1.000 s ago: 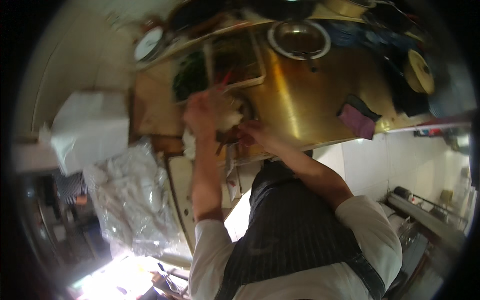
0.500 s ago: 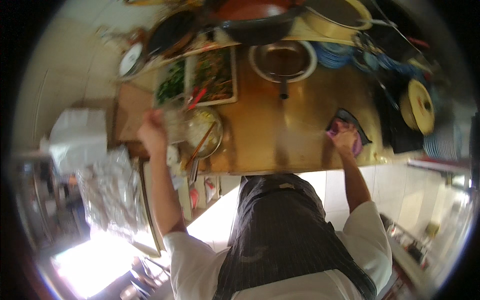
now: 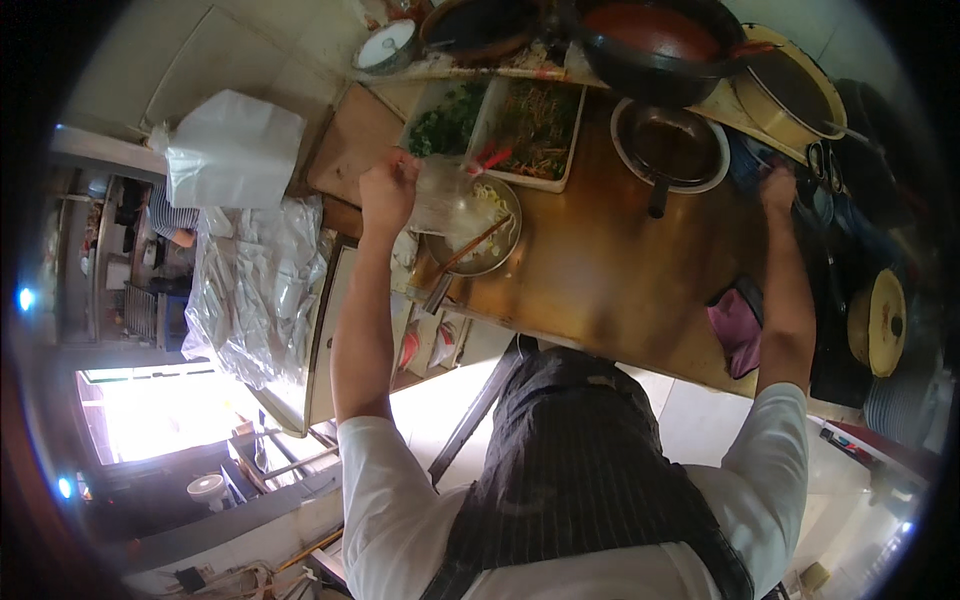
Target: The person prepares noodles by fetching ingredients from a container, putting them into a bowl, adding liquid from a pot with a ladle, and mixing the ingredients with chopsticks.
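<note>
L hand (image 3: 388, 192) clenched on clear bag (image 3: 440, 195), held just over bowl (image 3: 478, 232) w/ noodles, chopsticks (image 3: 470, 248) lying diagonal inside. R hand (image 3: 778, 190) far right by pots, grip can't tell. Bowl nearest L.

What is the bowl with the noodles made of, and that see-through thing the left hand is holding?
The bowl looks like metal, probably steel: grey, with a shiny rim. The thing in the left hand looks like a thin plastic bag: clear, crinkled and glossy, and the noodles show through it. The table under them seems to be polished metal too, judging by its glare.
</note>
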The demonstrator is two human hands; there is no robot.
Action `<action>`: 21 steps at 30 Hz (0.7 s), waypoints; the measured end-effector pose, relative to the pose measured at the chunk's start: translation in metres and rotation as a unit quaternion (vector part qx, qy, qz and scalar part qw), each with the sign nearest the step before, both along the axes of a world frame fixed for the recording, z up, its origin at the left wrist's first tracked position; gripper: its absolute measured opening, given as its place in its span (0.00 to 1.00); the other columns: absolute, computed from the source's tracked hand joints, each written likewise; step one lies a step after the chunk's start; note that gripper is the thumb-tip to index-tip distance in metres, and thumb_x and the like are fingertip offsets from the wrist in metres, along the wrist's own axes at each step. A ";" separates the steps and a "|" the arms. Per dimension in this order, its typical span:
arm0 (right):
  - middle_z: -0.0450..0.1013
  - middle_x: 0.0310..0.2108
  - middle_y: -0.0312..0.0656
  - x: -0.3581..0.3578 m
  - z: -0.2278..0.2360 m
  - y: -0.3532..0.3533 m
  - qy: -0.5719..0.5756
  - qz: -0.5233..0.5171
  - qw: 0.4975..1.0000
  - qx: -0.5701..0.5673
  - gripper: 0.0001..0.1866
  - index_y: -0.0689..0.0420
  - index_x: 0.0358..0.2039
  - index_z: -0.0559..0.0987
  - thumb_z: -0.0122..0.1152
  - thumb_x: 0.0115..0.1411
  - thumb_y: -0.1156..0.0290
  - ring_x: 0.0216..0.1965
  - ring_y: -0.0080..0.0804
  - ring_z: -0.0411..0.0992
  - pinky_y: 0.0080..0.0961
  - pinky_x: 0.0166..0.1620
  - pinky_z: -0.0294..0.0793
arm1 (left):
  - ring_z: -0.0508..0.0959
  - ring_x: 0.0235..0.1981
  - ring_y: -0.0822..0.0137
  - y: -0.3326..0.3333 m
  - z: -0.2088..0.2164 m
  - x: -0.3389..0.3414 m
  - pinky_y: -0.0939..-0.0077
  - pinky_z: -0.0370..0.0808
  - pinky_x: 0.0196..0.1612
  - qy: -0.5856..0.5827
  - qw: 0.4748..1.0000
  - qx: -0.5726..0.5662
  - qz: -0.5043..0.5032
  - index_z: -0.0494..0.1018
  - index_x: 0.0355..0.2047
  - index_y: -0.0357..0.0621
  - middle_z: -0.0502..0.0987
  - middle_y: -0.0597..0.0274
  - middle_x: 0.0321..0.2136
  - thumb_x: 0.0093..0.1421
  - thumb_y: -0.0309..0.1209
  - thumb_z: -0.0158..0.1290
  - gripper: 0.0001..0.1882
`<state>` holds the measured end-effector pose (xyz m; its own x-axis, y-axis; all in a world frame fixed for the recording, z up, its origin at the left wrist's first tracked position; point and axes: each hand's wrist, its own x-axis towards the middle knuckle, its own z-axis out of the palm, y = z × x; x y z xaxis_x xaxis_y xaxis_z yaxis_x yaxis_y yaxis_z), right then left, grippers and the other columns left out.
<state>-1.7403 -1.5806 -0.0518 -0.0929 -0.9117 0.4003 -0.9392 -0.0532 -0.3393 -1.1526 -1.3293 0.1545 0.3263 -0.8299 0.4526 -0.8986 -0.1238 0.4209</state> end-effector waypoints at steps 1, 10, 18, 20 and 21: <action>0.71 0.37 0.53 0.003 0.016 0.014 0.008 0.000 1.000 -0.028 0.12 0.60 0.39 0.76 0.55 0.56 0.69 0.39 0.56 0.70 0.45 0.41 0.70 | 0.75 0.21 0.52 0.002 -0.009 0.006 0.68 0.71 0.28 -0.013 0.999 0.026 -0.029 0.73 0.29 0.41 0.74 0.50 0.20 0.58 0.32 0.53 0.07; 0.69 0.37 0.49 0.111 0.023 0.306 -0.126 0.082 0.988 -0.037 0.10 0.59 0.35 0.75 0.55 0.50 0.79 0.41 0.51 0.70 0.38 0.41 0.72 | 0.66 0.29 0.77 0.060 -0.052 0.058 0.83 0.65 0.35 0.334 0.932 -0.144 0.001 0.71 0.30 0.40 0.71 0.69 0.26 0.59 0.33 0.54 0.09; 0.71 0.43 0.52 0.291 -0.011 0.366 -0.299 0.029 0.944 0.140 0.21 0.56 0.45 0.74 0.63 0.48 0.76 0.40 0.51 0.72 0.38 0.42 0.73 | 0.63 0.27 0.80 0.060 -0.077 0.090 0.86 0.62 0.34 0.439 0.887 -0.144 -0.014 0.70 0.30 0.42 0.67 0.74 0.25 0.60 0.31 0.54 0.07; 0.71 0.45 0.53 0.345 0.033 0.342 -0.240 0.168 0.953 0.075 0.22 0.57 0.49 0.71 0.61 0.53 0.68 0.44 0.49 0.71 0.38 0.45 0.72 | 0.63 0.27 0.80 0.058 -0.086 0.089 0.86 0.62 0.34 0.484 0.865 -0.129 -0.020 0.70 0.30 0.42 0.67 0.75 0.24 0.60 0.30 0.53 0.05; 0.72 0.43 0.53 0.373 0.049 0.323 -0.276 0.193 0.930 0.144 0.21 0.58 0.49 0.71 0.58 0.56 0.63 0.44 0.50 0.71 0.39 0.45 0.71 | 0.64 0.28 0.79 0.057 -0.088 0.084 0.86 0.62 0.35 0.477 0.871 -0.116 -0.022 0.70 0.31 0.42 0.67 0.74 0.25 0.60 0.30 0.53 0.05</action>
<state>-1.3677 -1.2578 -0.0027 0.1442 -0.9820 0.1218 -0.5471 -0.1817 -0.8171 -1.0681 -1.2719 0.0661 0.6157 -0.7735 0.1505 -0.1278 0.0905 0.9877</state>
